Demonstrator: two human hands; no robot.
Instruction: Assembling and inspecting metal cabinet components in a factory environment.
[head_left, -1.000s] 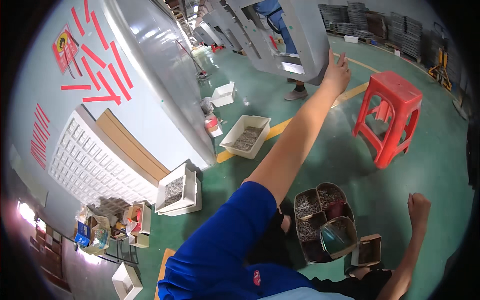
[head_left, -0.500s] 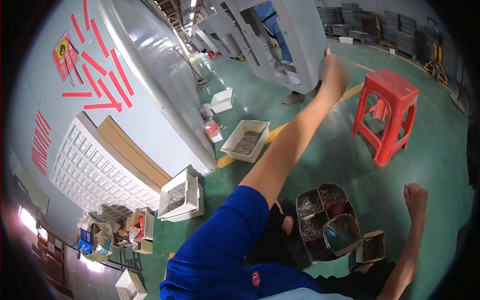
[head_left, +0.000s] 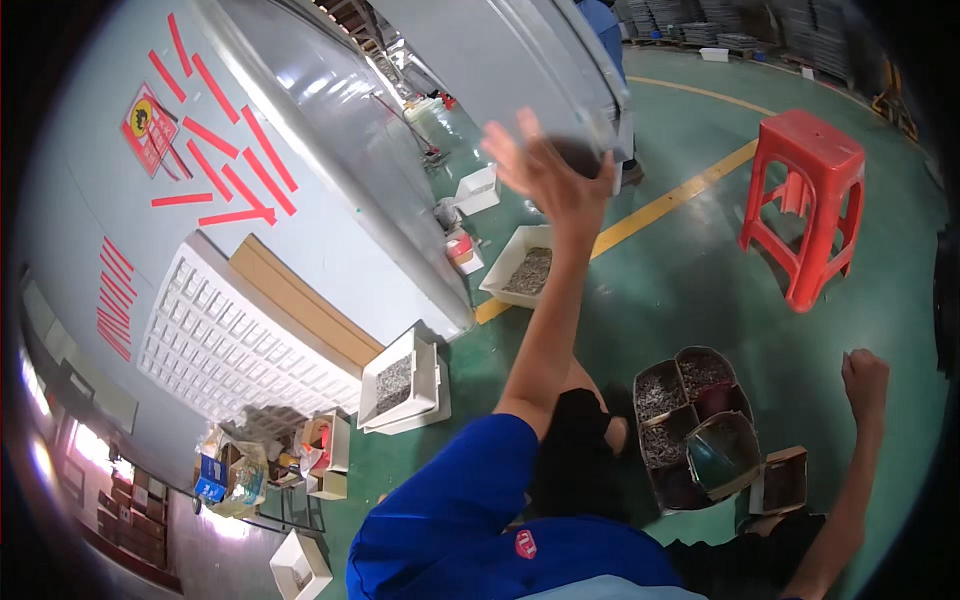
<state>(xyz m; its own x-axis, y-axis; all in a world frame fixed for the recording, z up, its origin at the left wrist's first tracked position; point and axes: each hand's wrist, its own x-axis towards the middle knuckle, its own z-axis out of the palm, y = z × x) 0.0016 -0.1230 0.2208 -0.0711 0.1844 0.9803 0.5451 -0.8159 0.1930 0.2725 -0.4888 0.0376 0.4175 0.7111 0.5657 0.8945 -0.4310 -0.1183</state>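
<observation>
Seemingly unfinished, with grey panel (head_left: 490, 60) just beyond left hand (head_left: 562, 185): spread wide in grip, not clamped, too blurred to tell if touching. With right hand (head_left: 866, 382) curled together.

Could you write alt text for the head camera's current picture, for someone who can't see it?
A blue-shirted person's left hand is raised, fingers spread, before a large grey panel; the right hand is curled, out to the side. Beyond a divided box of small pieces, a red stool stands on a green floor.
</observation>
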